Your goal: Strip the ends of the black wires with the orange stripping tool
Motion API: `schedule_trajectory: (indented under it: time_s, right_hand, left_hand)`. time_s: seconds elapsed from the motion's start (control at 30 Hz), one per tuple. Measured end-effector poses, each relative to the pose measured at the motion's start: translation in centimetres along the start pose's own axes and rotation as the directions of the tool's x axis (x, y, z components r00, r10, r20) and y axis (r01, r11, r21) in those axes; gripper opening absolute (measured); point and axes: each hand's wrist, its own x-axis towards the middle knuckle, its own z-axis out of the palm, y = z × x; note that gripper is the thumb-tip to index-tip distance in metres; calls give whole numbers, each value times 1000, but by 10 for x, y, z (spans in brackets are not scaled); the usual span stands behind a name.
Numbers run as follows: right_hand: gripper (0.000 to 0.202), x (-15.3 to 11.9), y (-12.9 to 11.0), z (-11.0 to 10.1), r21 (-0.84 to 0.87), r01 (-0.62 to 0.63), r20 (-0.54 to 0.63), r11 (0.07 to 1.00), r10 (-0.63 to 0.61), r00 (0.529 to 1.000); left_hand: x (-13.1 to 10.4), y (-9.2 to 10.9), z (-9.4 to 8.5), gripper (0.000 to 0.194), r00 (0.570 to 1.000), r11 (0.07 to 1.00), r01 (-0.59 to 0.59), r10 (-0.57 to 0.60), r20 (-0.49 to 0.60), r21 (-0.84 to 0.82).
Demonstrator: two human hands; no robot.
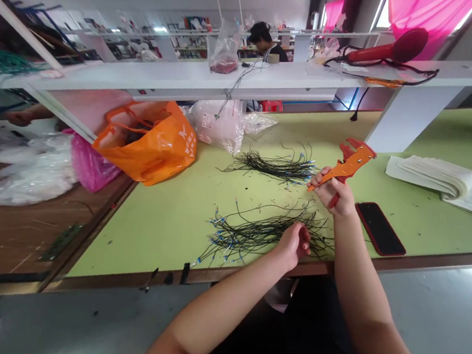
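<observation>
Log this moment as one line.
right hand: holds orange tool | left hand: over near wires, grip unclear | far wires, phone: on table

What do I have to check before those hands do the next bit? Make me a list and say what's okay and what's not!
1. Tool gripped: the right hand holds the orange-and-red tool. Ok.
2. Tool's jaws away from fingers: they point up and away from the left hand. Ok.
3. Wire picked up: the left hand is curled at the near wire pile, but its grip is hidden. Cannot tell.
4. Wires neat: loose ends stick out of the near wire pile and the far wire pile. Not ok.
5. Table tidy: small dark bits are scattered on it. Not ok.
</observation>
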Motion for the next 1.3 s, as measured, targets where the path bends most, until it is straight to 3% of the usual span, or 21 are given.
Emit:
schedule_trajectory:
  time_s: [0.13, 0.17, 0.23, 0.27, 0.3, 0.33, 0.37, 0.4, 0.43, 0.47, 0.53, 0.63, 0.73, 0.77, 0.8, 0.87, 0.97, 1.13, 1.3]
  right_hand:
    - [29, 3, -1, -1, 56, 5, -35, 998, -3, 999]
    - [29, 3, 0, -1, 71, 1, -23, 997, 1, 1000]
    - [31, 3, 3, -1, 108, -9, 4, 994, 9, 1000]
    - [31, 3, 4, 0, 126, -15, 12, 992, 13, 1000]
    - [31, 3, 4, 2, 137, -18, 13, 990, 16, 1000]
    - [31, 3, 5, 3, 143, -20, 8, 990, 19, 1000]
    - [30, 3, 5, 4, 143, -22, 1, 989, 22, 1000]
    - [29, 3, 5, 5, 141, -24, -3, 990, 25, 1000]
    - [28, 3, 6, 6, 141, -25, -6, 990, 26, 1000]
    - [28, 3, 6, 7, 143, -25, -8, 989, 27, 1000]
    - [29, 3, 7, 7, 158, -25, -10, 987, 27, 1000]
    - [27, 4, 8, 5, 179, -13, -22, 984, 18, 1000]
    - [22, 5, 8, 4, 201, 15, -56, 980, -4, 998]
    - [20, 6, 8, 3, 209, 27, -72, 978, -13, 997]
    - [19, 6, 8, 3, 218, 38, -89, 975, -19, 996]
    - [18, 8, 9, 1, 243, 48, -120, 969, -19, 993]
    - [20, 10, 13, -2, 281, 48, -167, 959, 0, 986]
    - [18, 15, 22, -10, 327, 66, -241, 943, 16, 970]
    - [17, 17, 28, -13, 441, 66, -255, 895, 54, 965]
  left_hand:
    - [6, 5, 0, 48, 990, 987, 119, -126, 63, 105]
    - [2, 6, -4, 53, 987, 975, 101, -123, 99, 199]
    - [-13, 7, -16, 58, 984, 865, -112, 29, 174, 488]
    - [-22, 7, -24, 56, 954, 707, -296, 182, 239, 643]
    - [-30, 7, -34, 50, 870, 477, -471, 392, 300, 742]
    - [-37, 7, -44, 41, 752, 219, -562, 536, 383, 797]
    - [-41, 7, -54, 33, 642, -10, -581, 608, 467, 814]
    - [-43, 6, -64, 31, 564, -192, -549, 634, 530, 814]
    - [-43, 5, -73, 35, 529, -325, -494, 623, 576, 806]
    - [-41, 4, -81, 41, 529, -414, -435, 601, 599, 800]
    - [-35, 3, -92, 50, 574, -510, -333, 557, 600, 793]
    - [-31, 11, -93, 55, 598, -564, -305, 515, 615, 768]
    - [-26, 43, -75, 48, 610, -500, -340, 528, 591, 797]
    - [-21, 59, -67, 46, 648, -443, -322, 541, 535, 837]
    - [-12, 74, -57, 46, 713, -388, -269, 536, 453, 882]
    - [13, 105, -39, 48, 812, -264, -36, 554, 182, 964]
    - [60, 135, -18, 50, 843, -214, 80, 536, 49, 974]
    - [111, 146, -9, 48, 902, -236, 88, 431, 23, 968]
    - [121, 164, -5, 42, 912, -277, 75, 408, 46, 958]
